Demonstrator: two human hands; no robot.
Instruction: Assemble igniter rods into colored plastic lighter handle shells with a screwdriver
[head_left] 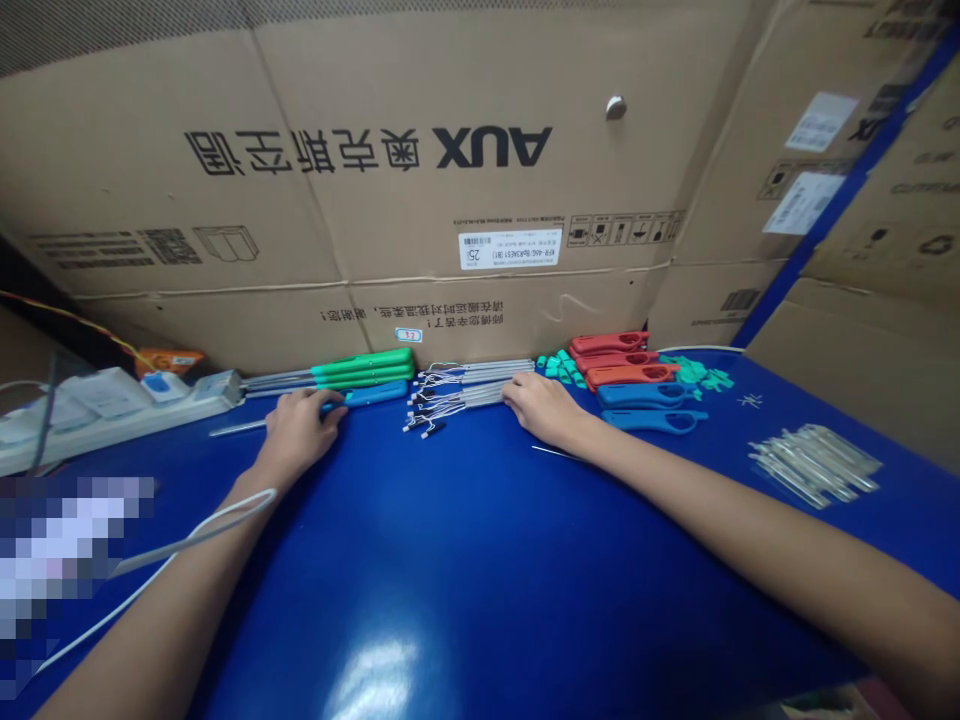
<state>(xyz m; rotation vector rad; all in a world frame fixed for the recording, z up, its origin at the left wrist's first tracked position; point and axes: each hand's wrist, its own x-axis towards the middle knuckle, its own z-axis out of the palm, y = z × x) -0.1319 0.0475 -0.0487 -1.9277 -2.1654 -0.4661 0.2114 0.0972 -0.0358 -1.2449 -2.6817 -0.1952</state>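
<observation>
Reaching to both sides of the bench (480, 540), the hands seem to be between two small steps: the left hand (304, 430) at a blue handle (381, 395), the right hand (551, 408) at a row of grey tubes (499, 370). The left hand is curled over the near end of the blue handle, which lies just in front of the green handles (367, 368); whether it grips or merely rests there, I cannot tell. The right hand is bent with fingertips close together on the tubes' right ends, though whether it pinches one is hidden. Judging by the layout, taking up a tube calls for a light thumb-and-finger pinch that parts one from its neighbours without tangling the white wires (448, 404).

The tubes are slim, straight and dull, perhaps metal, their wires thin and loose, with dark bits at the ends. Smooth plastic, by the look of them, makes up the red handles (607, 345) and blue shells (649, 421), each with a looped opening. Matte green bits (559, 368) lie scattered beside them. Farther right sits a heap of glossy, pale sticks (817, 465). Creased cardboard (337, 230) walls the back; the bench's blue surface is slick, catching a soft glare.
</observation>
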